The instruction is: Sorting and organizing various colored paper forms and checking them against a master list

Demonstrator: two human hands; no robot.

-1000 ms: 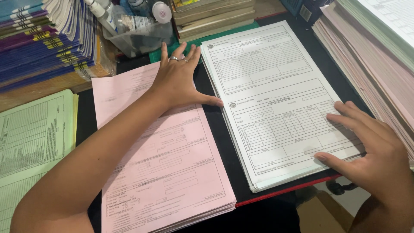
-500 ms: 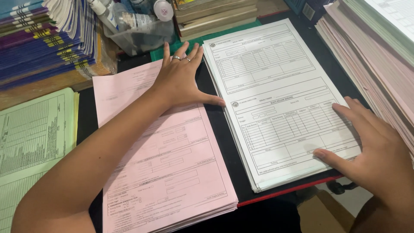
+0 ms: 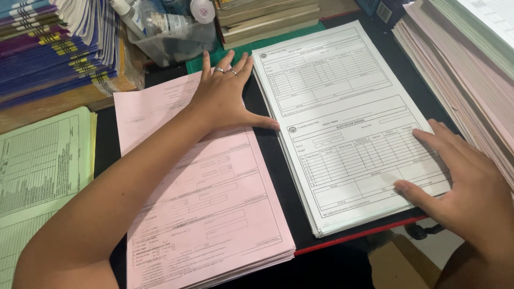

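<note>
Black desk (image 3: 270,160), crowded with paper stacks. Left hand (image 3: 225,99) lies flat, fingers spread, palm on top end of pink form stack (image 3: 209,208), thumb stretched to edge of white form stack (image 3: 342,123). Right hand (image 3: 460,182) open, gripping nothing, fingers pressing white stack's lower right corner. Green forms (image 3: 37,171) far left.
</note>
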